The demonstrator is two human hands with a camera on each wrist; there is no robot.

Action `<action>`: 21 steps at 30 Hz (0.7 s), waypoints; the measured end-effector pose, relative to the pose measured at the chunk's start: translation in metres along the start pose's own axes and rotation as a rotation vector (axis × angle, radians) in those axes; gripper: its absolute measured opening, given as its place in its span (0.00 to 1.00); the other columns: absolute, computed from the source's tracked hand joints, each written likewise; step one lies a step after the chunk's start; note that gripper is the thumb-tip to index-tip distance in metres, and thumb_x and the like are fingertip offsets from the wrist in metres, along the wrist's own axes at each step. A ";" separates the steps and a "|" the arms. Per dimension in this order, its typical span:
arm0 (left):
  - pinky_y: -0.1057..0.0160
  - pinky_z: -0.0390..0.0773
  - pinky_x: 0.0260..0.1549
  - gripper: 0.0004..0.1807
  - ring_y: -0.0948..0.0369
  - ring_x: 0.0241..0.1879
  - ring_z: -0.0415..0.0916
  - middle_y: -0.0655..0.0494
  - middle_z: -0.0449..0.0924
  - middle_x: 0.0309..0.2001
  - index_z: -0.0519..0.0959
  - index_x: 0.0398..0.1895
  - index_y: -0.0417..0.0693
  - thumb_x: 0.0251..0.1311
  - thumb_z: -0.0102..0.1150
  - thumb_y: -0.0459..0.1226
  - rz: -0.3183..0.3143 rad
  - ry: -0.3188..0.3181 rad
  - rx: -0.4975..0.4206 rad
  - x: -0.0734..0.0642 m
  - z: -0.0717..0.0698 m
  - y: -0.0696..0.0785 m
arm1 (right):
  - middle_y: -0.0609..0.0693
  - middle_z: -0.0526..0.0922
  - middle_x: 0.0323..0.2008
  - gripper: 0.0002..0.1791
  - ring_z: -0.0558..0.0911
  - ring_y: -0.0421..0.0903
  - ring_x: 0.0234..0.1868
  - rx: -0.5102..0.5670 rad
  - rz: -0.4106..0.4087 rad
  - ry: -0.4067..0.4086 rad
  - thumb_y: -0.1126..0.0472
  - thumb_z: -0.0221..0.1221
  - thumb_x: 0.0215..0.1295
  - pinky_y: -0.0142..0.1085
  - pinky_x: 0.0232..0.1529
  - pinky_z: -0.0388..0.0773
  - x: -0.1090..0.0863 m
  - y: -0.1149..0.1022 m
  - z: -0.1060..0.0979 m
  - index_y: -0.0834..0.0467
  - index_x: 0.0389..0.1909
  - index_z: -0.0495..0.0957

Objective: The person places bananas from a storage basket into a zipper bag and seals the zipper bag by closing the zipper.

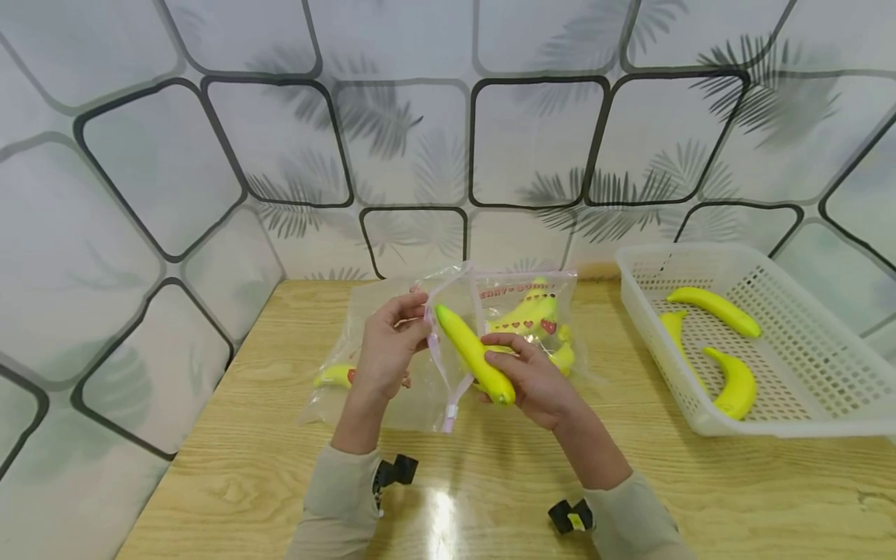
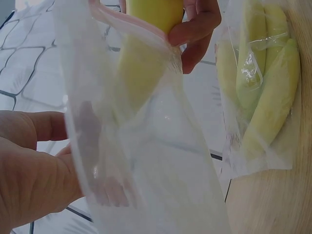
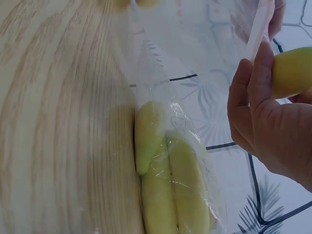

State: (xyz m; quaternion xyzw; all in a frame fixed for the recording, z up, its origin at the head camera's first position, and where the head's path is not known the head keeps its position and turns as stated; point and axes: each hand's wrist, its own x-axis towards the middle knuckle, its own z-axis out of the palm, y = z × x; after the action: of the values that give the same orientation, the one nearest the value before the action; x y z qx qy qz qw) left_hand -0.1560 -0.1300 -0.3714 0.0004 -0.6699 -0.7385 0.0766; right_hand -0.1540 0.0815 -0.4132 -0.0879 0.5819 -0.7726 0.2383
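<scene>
My left hand (image 1: 393, 342) pinches the edge of a clear zip bag (image 1: 416, 408) with a pink closure and holds its mouth apart. Some of that hand's fingers show blurred through the plastic in the left wrist view. In my right hand (image 1: 535, 381) is a yellow banana (image 1: 476, 354) with a green tip, gripped near its thicker end. The banana slants into the bag's mouth, and its lower part shows through the film (image 2: 146, 83) in the left wrist view. Right-hand fingers (image 3: 261, 78) also touch the pink rim. Another banana (image 1: 336, 376) shows at the bag's left side.
Behind my right hand, a second printed clear bag (image 1: 525, 311) holds several bananas and lies on the wooden table (image 1: 231, 467). A white perforated basket (image 1: 826, 389) at the right holds three bananas (image 1: 735, 385). A patterned wall covering (image 1: 413, 148) rises behind the table.
</scene>
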 end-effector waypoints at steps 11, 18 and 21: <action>0.68 0.83 0.34 0.21 0.65 0.35 0.78 0.49 0.73 0.42 0.76 0.58 0.33 0.61 0.57 0.21 0.009 -0.002 0.011 0.000 -0.001 0.001 | 0.58 0.70 0.55 0.19 0.80 0.50 0.46 0.120 0.005 -0.108 0.66 0.48 0.73 0.40 0.48 0.83 -0.004 -0.004 -0.006 0.58 0.61 0.76; 0.68 0.83 0.34 0.21 0.65 0.35 0.78 0.49 0.73 0.43 0.76 0.59 0.33 0.61 0.57 0.21 0.002 -0.004 0.011 -0.001 -0.002 0.003 | 0.53 0.73 0.57 0.23 0.79 0.47 0.49 0.093 -0.027 -0.263 0.69 0.46 0.71 0.38 0.52 0.80 -0.005 -0.005 -0.014 0.54 0.63 0.76; 0.68 0.83 0.34 0.21 0.65 0.34 0.77 0.50 0.73 0.42 0.75 0.59 0.33 0.61 0.57 0.21 0.001 -0.001 0.005 -0.001 -0.002 0.004 | 0.54 0.70 0.60 0.27 0.78 0.48 0.49 0.049 -0.017 -0.267 0.70 0.50 0.67 0.36 0.49 0.80 -0.005 -0.005 -0.015 0.57 0.68 0.70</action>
State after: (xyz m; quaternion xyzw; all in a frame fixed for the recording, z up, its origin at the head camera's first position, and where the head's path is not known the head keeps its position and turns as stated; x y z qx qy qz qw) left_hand -0.1541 -0.1324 -0.3681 0.0001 -0.6716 -0.7369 0.0767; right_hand -0.1574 0.0980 -0.4124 -0.1891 0.5252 -0.7700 0.3090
